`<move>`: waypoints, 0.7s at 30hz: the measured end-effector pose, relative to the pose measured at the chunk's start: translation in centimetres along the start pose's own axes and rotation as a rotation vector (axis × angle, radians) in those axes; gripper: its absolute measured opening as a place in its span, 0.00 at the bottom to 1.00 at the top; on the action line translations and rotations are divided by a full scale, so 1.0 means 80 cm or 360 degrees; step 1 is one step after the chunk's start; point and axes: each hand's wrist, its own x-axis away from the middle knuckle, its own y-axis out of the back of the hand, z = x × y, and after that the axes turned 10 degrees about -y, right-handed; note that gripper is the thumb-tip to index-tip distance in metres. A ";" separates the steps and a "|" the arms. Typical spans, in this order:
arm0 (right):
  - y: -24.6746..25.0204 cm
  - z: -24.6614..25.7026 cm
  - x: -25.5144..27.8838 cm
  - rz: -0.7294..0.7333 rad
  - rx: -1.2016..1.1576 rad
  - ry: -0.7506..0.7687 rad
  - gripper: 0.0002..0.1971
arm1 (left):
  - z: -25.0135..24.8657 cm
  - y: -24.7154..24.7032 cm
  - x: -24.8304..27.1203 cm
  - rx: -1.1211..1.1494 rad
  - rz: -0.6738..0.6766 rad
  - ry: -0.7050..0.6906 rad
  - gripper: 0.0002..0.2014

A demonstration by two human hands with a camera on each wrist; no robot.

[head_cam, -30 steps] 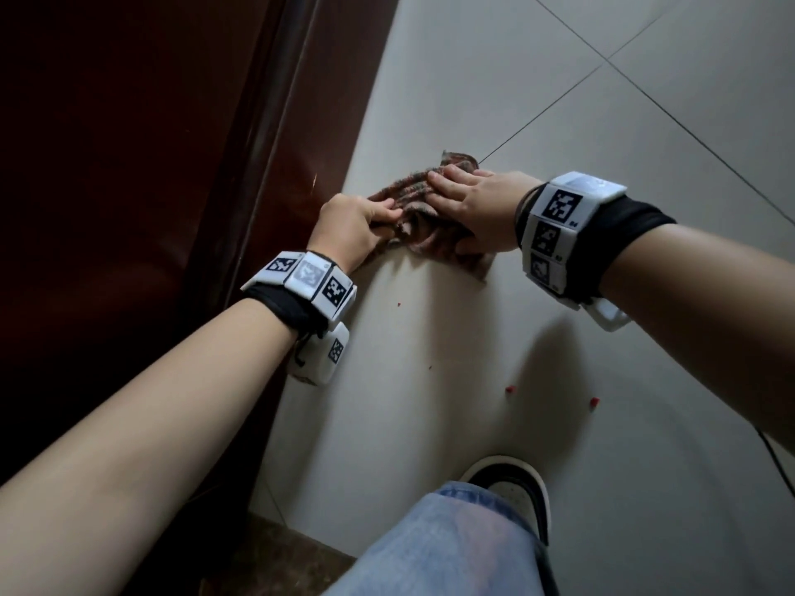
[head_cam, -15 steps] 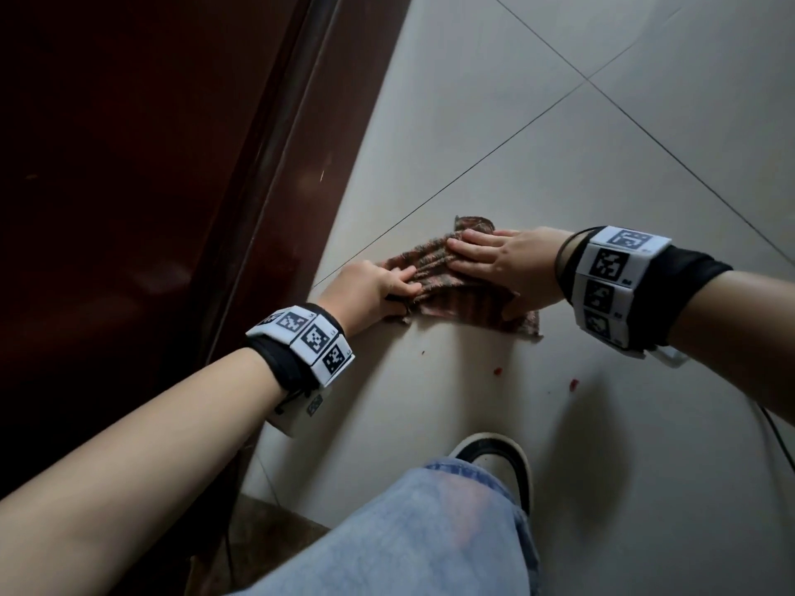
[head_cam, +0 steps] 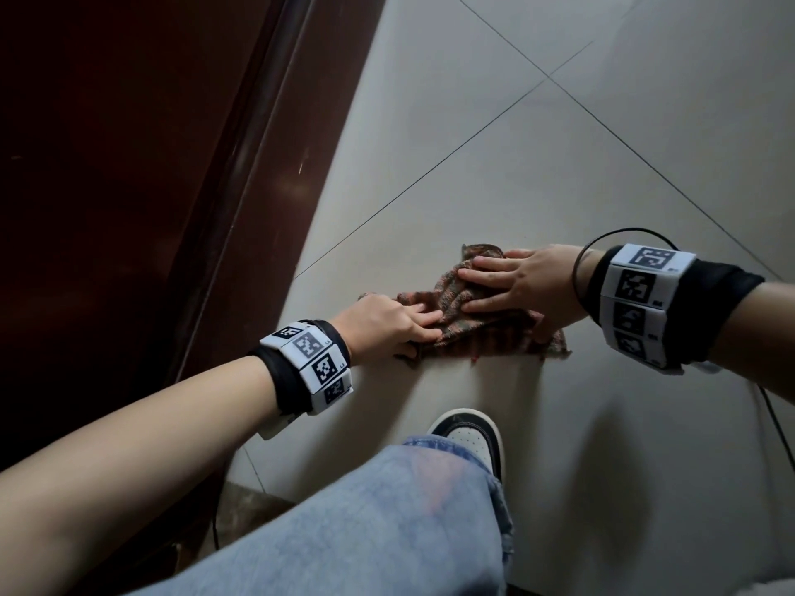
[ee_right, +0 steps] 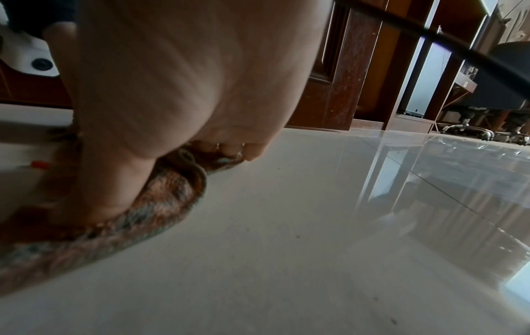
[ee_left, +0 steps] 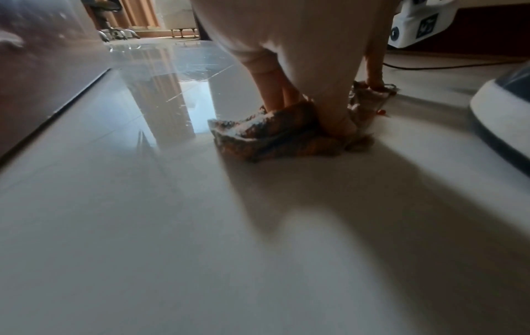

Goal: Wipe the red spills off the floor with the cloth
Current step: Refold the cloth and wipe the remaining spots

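Note:
A brown patterned cloth lies bunched on the pale tiled floor. My left hand holds its left end; in the left wrist view a fold of the cloth stands pinched between fingers and thumb. On the cloth's right half my right hand lies flat with spread fingers, pressing down; the right wrist view has its thumb on the cloth. A small red spill shows at the cloth's near edge, as a red speck from the left wrist and a red speck from the right.
A dark red wooden door runs along the left. My shoe and jeans knee are just in front of the cloth. A black cable trails at the right. Open tiles stretch beyond the cloth.
Both hands have dragged the cloth toward my shoe and away from the door. The two red spots that lay in front of it are now under or at its near edge.

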 end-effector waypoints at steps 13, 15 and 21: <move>-0.027 0.003 0.047 -0.0213 -0.0347 -0.0028 0.28 | -0.013 -0.009 -0.039 -0.0224 -0.0252 -0.0494 0.20; -0.031 0.004 0.050 -0.0608 -0.0330 -0.0017 0.24 | -0.014 -0.009 -0.047 -0.0288 -0.0263 -0.0572 0.19; -0.046 0.016 0.055 -0.0860 -0.0475 0.0201 0.03 | -0.020 -0.008 -0.072 -0.0463 -0.0324 -0.0772 0.20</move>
